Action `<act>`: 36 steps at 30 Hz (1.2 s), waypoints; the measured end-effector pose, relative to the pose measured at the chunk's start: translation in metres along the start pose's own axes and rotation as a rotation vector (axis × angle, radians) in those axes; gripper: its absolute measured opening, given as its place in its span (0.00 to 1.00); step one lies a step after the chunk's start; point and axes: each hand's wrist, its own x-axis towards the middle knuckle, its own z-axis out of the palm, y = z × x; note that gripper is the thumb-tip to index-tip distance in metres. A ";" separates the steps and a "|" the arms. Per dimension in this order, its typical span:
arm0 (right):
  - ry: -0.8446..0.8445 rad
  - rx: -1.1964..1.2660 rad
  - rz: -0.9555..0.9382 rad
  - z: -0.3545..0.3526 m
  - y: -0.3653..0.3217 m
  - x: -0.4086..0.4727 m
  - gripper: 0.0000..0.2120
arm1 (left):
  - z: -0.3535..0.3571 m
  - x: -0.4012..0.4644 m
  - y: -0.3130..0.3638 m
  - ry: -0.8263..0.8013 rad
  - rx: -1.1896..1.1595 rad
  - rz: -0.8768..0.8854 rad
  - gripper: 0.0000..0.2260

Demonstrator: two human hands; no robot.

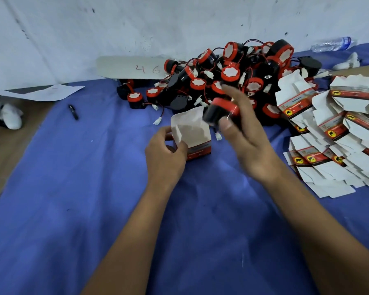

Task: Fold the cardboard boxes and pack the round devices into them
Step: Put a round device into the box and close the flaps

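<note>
Packing workshop: heaped devices [232, 77], flat cartons [337, 133]

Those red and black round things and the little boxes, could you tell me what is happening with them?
A person is packing them. The left hand holds a folded cardboard box upright on the blue cloth, top flaps open. The right hand holds one round device just beside the opening, not yet inside. A heap of devices lies behind, by the wall, and a stack of flat unfolded boxes lies to the right.

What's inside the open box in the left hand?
The box shows only bare white inner walls; its bottom is hidden. The right hand holds a round device beside the opening, not inside.
</note>
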 end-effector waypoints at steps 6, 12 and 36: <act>-0.156 -0.421 -0.149 0.029 0.001 -0.002 0.31 | 0.005 -0.006 0.003 -0.104 -0.086 0.076 0.10; -0.103 -0.637 -0.022 0.023 0.006 0.002 0.30 | 0.003 -0.003 0.002 -0.168 -0.058 0.099 0.19; 0.094 -0.880 -0.001 0.020 0.019 0.003 0.13 | 0.012 -0.006 0.000 -0.112 -0.115 0.038 0.08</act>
